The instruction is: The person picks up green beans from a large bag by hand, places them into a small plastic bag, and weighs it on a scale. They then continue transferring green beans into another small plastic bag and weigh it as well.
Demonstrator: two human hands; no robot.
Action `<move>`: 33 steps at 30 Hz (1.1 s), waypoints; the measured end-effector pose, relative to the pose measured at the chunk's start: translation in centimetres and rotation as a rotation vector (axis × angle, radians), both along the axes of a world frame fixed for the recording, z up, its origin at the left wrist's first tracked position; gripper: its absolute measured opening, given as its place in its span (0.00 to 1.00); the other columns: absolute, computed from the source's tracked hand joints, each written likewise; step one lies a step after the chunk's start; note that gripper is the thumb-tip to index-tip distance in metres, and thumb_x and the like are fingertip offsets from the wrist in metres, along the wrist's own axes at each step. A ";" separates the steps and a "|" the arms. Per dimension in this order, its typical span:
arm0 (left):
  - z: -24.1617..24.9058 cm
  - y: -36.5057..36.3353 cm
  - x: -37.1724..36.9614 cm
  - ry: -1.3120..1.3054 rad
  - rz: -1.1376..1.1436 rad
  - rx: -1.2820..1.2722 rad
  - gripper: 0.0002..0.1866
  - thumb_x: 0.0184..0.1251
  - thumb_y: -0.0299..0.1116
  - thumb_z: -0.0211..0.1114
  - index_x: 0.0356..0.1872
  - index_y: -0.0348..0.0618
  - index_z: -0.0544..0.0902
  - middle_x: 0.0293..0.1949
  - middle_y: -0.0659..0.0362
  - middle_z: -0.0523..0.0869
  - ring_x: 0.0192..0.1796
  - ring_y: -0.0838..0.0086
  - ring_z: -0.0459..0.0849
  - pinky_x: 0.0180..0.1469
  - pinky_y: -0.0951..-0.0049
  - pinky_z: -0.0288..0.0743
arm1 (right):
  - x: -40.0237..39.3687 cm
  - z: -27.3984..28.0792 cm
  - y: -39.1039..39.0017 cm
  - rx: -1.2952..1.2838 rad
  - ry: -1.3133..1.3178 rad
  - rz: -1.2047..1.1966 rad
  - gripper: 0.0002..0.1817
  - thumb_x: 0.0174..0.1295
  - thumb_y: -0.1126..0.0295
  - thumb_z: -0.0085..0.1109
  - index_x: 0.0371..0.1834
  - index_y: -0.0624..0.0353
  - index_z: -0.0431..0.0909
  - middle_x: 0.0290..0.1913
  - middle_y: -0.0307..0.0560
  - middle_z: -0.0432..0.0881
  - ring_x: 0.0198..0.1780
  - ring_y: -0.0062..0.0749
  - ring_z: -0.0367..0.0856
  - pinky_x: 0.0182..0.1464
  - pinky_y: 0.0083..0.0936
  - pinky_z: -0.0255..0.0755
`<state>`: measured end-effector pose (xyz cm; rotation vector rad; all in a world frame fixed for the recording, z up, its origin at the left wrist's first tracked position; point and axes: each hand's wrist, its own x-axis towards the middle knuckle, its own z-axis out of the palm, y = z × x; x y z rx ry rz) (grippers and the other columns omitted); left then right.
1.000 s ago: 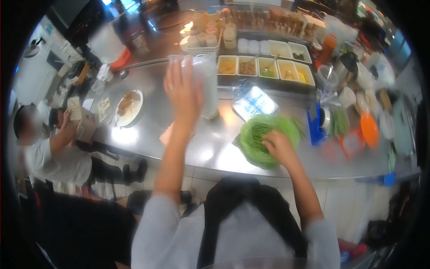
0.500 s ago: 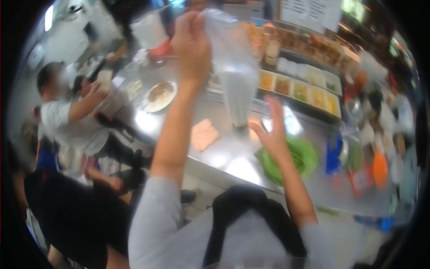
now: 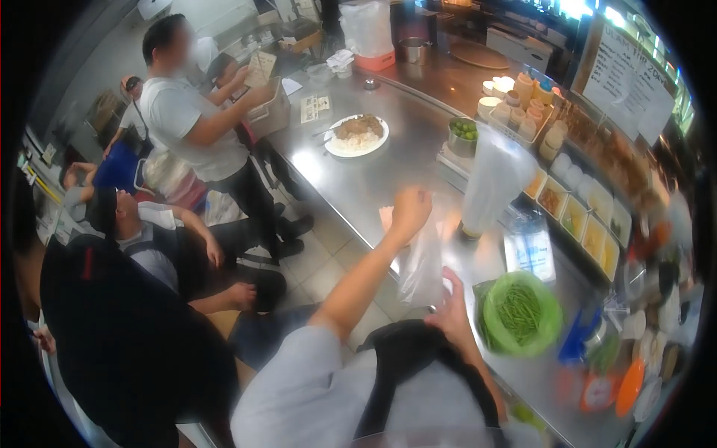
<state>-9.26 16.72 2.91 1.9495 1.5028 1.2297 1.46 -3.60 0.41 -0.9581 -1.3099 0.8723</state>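
My left hand (image 3: 412, 212) is closed on the top of a clear plastic bag (image 3: 423, 261), which hangs down at the counter's front edge. Beside the bag's lower end is my right hand (image 3: 450, 306), its fingers apart. A second clear bag (image 3: 494, 175) stands upright on the steel counter (image 3: 328, 183), with a dark bottom end. Right of my hands, a green bag (image 3: 553, 306) holds long green beans (image 3: 519, 313). Partly hidden behind my left hand lies a pinkish cloth or paper (image 3: 385, 216).
A plate of rice and meat (image 3: 357, 136) is farther back. Food trays (image 3: 575, 215) and bottles (image 3: 526, 89) line the counter's right side. A pot of green fruits (image 3: 463, 134) stands near them. On the left, a person (image 3: 190, 112) stands and others sit.
My left hand has come down from high up and holds a bag low at the counter edge. The upright bag now stands apart from my hands. The view has turned.
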 end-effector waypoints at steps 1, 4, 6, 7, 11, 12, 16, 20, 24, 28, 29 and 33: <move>-2.1 -0.3 -0.3 0.016 0.025 -0.183 0.15 0.62 0.38 0.54 0.34 0.33 0.79 0.31 0.42 0.81 0.35 0.49 0.80 0.40 0.58 0.73 | -0.4 -0.2 -0.3 -0.254 0.137 0.143 0.35 0.48 0.83 0.60 0.61 0.59 0.57 0.50 0.46 0.71 0.50 0.32 0.74 0.53 0.26 0.68; -7.4 -0.9 -0.7 0.038 0.032 -0.396 0.21 0.63 0.43 0.54 0.47 0.34 0.73 0.45 0.39 0.76 0.43 0.47 0.78 0.45 0.58 0.71 | -0.8 -3.0 0.5 -0.412 0.164 0.117 0.27 0.50 0.85 0.58 0.56 0.63 0.66 0.46 0.46 0.75 0.39 0.28 0.79 0.43 0.19 0.72; -6.8 -2.4 -0.9 0.130 0.046 -0.268 0.31 0.62 0.47 0.55 0.61 0.38 0.62 0.56 0.37 0.67 0.54 0.45 0.71 0.52 0.54 0.66 | 0.2 -4.5 1.1 -0.444 0.035 -0.090 0.17 0.53 0.83 0.56 0.47 0.64 0.75 0.42 0.44 0.77 0.36 0.25 0.78 0.40 0.18 0.71; -4.1 -4.6 -1.0 0.220 0.081 -0.121 0.36 0.62 0.48 0.57 0.66 0.40 0.55 0.60 0.37 0.61 0.59 0.45 0.66 0.55 0.51 0.62 | 0.6 -5.3 1.5 -0.389 -0.051 -0.205 0.11 0.55 0.81 0.55 0.42 0.64 0.78 0.37 0.42 0.78 0.36 0.23 0.77 0.38 0.17 0.69; 3.6 -12.9 -2.7 0.305 -0.411 0.125 0.33 0.55 0.39 0.62 0.62 0.41 0.63 0.59 0.41 0.65 0.60 0.50 0.64 0.57 0.53 0.61 | 1.0 -1.5 2.1 -0.389 0.159 -0.308 0.10 0.55 0.78 0.56 0.41 0.62 0.79 0.32 0.39 0.76 0.33 0.21 0.72 0.37 0.18 0.67; 3.9 -14.2 -2.6 0.416 -0.459 0.220 0.27 0.53 0.34 0.63 0.57 0.40 0.71 0.56 0.44 0.70 0.56 0.52 0.70 0.55 0.58 0.65 | 1.2 -1.5 2.3 -0.394 0.157 -0.313 0.10 0.55 0.78 0.56 0.41 0.62 0.79 0.32 0.39 0.76 0.33 0.21 0.72 0.37 0.18 0.67; -1.7 -12.3 -3.4 0.335 -0.230 0.057 0.16 0.51 0.28 0.64 0.44 0.42 0.79 0.45 0.48 0.79 0.44 0.57 0.79 0.44 0.64 0.72 | 1.8 -0.5 2.2 -0.231 -0.210 -0.428 0.07 0.54 0.79 0.57 0.37 0.63 0.79 0.32 0.41 0.75 0.31 0.22 0.71 0.35 0.19 0.66; -3.0 -12.2 -3.4 0.190 -0.098 0.020 0.04 0.56 0.25 0.60 0.32 0.39 0.81 0.34 0.52 0.81 0.33 0.61 0.81 0.34 0.70 0.73 | 3.7 -1.5 2.5 -0.278 -0.411 -0.534 0.07 0.52 0.80 0.57 0.35 0.66 0.78 0.30 0.38 0.75 0.34 0.22 0.74 0.39 0.19 0.69; -7.4 -9.6 -4.2 -0.496 -0.187 -0.778 0.07 0.64 0.30 0.55 0.34 0.40 0.79 0.34 0.58 0.82 0.31 0.71 0.81 0.30 0.68 0.74 | 4.3 -2.1 1.8 -0.219 -0.083 -0.226 0.05 0.52 0.80 0.57 0.32 0.63 0.77 0.30 0.39 0.75 0.32 0.24 0.72 0.36 0.20 0.67; -6.7 -9.5 -2.6 -1.067 -0.418 -1.023 0.07 0.65 0.31 0.55 0.37 0.40 0.78 0.32 0.60 0.80 0.31 0.77 0.79 0.32 0.73 0.74 | 2.9 0.5 0.9 -0.538 0.582 0.223 0.05 0.52 0.80 0.59 0.26 0.60 0.71 0.25 0.36 0.72 0.29 0.21 0.71 0.35 0.16 0.65; -6.2 -9.5 -2.1 -1.139 -0.406 -0.966 0.07 0.64 0.31 0.55 0.38 0.41 0.77 0.32 0.60 0.79 0.30 0.77 0.78 0.33 0.74 0.74 | 3.2 0.6 0.7 -0.489 0.665 0.172 0.07 0.52 0.80 0.59 0.25 0.59 0.69 0.24 0.35 0.72 0.28 0.19 0.71 0.35 0.15 0.65; -2.0 -12.8 -0.5 -0.827 -0.631 -0.782 0.05 0.61 0.25 0.55 0.38 0.41 0.75 0.30 0.59 0.78 0.33 0.79 0.77 0.34 0.76 0.72 | 5.5 -2.9 2.3 -0.439 -0.083 -0.348 0.08 0.53 0.79 0.59 0.26 0.58 0.68 0.23 0.34 0.70 0.27 0.17 0.70 0.33 0.13 0.64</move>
